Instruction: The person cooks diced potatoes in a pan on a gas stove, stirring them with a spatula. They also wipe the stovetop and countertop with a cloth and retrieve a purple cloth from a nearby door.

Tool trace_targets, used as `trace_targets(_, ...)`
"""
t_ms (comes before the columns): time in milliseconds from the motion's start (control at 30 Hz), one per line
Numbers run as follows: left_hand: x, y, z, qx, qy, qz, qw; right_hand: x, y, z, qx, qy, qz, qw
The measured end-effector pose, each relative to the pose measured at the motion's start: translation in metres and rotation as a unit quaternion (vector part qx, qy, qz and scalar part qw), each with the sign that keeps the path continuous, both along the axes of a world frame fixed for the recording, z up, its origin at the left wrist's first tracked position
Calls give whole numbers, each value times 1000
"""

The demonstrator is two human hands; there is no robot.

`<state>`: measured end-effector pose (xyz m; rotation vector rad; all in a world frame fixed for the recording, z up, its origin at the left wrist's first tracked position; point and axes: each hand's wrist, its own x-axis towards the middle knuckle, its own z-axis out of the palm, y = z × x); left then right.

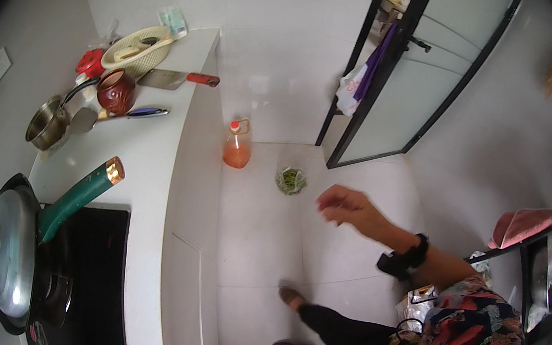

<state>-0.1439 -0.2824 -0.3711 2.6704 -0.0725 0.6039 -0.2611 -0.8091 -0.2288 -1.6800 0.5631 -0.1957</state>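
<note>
My right hand (343, 205) hangs over the tiled floor with its fingers loosely curled and a little apart, holding nothing that shows. A black band circles that wrist. In the picture, a clear bag of green vegetables (291, 180) lies on the floor just left of the hand, not touching it. Farther left stands a plastic jug of orange-red contents (236, 152) with a red cap. My left hand is out of view. On the white counter (150, 154) lie a cleaver (167, 79) with a red handle and a metal spatula (86, 120).
A lidded wok (10, 250) with a green handle sits on the black hob (97, 274). Behind are a saucepan (47, 125), a brown pot (117, 91) and a cream basket (139, 50). A glass door (429, 77) stands ajar; a rack with a pink cloth (530, 226) is at right.
</note>
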Motion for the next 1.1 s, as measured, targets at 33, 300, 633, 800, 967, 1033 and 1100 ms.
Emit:
trace_targets(33,1,-8,-3,-11,8,-12,1000,-14,-13,11,-48,12,-37,998)
trace_targets(300,-12,-81,-11,-46,65,-58,995,-69,-136,82,-444,55,-153,881)
trace_targets(633,-38,-195,-16,-46,145,-31,988,-64,-398,131,-740,104,-180,640)
trace_targets(800,-54,-221,-10,-43,180,5,983,-60,-511,123,-726,229,-184,622)
trace_targets(967,-59,-223,-7,-46,214,34,975,-68,-576,107,-758,208,-141,602)
trace_targets(1033,-68,-211,-5,-47,223,59,972,-50,-572,105,-817,216,-133,517)
trace_targets(1100,-74,-199,-4,-52,238,74,967,-49,-581,112,-803,256,-135,521)
